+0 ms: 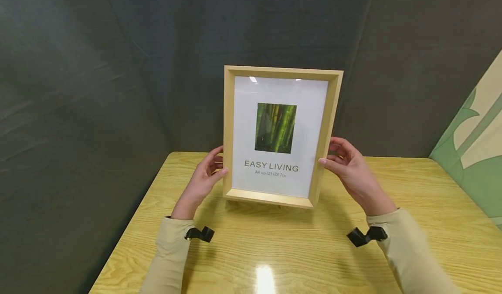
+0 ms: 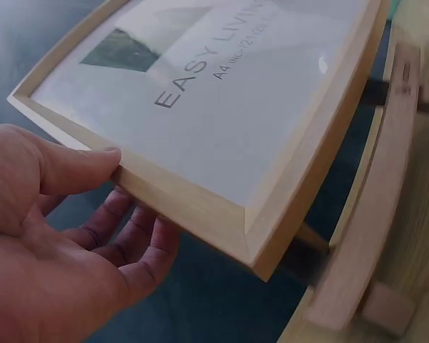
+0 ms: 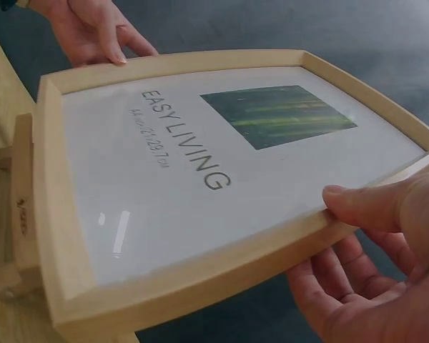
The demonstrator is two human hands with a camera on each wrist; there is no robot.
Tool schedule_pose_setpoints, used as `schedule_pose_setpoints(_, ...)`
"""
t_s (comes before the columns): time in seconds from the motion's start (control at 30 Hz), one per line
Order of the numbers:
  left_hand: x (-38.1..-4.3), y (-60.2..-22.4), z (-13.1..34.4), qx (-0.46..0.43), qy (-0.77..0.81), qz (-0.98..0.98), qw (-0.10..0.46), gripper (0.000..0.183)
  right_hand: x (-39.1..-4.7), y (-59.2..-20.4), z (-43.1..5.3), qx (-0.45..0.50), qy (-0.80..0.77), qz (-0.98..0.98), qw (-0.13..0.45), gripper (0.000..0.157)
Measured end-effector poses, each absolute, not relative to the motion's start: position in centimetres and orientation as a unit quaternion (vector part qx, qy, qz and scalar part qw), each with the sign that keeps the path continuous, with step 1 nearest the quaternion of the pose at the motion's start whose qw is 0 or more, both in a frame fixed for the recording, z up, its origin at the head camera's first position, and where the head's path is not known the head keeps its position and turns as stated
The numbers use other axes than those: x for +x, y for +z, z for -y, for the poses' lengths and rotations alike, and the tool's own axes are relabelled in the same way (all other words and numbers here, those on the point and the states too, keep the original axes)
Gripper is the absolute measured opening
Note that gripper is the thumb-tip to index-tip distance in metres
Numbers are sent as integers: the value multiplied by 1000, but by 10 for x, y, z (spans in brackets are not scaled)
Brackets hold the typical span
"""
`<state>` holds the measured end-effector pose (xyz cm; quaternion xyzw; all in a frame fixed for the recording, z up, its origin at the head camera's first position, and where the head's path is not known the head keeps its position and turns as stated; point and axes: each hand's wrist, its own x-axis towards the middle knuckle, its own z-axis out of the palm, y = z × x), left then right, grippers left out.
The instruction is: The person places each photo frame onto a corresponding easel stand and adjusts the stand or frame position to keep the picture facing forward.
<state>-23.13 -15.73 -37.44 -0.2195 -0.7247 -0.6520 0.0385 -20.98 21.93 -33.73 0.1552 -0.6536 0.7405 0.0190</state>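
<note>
Both hands on the frame's side rails

Your picture frame (image 1: pixel 228 119) stands roughly upright over the far part of the bench (image 1: pixel 274 241), facing you. Your left hand (image 1: pixel 201 178) pinches one side rail below mid-height, thumb in front and fingers round behind; your right hand (image 1: pixel 354 172) grips the opposite rail the same way.

Expect it to be stiff and fairly light for its size. The smooth rails may slide a little under your thumbs, so keep hold of the wood on both sides. Treat the shiny front cover as fragile and easily smudged; glass or plastic, you cannot tell from here.

A wooden stand (image 2: pixel 375 207) lies near the frame's lower edge, showing best in the wrist views. Whether the frame rests on it or hangs clear is unclear, since the frame hides most of it. The frame's back is out of sight, as are some of your fingertips. The left wrist view cuts off the frame's upper part, and glare crosses the cover.
</note>
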Motion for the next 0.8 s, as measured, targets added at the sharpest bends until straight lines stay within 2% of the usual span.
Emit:
schedule_pose_setpoints(0.57,-250,-393,184,-197,-644,737,56,59,-236,-354,-184,144,730,666,47,47)
schedule_pose_setpoints(0.8,-250,-395,186,-186,-658,729,42,60,-242,-357,-180,124,723,679,45,51)
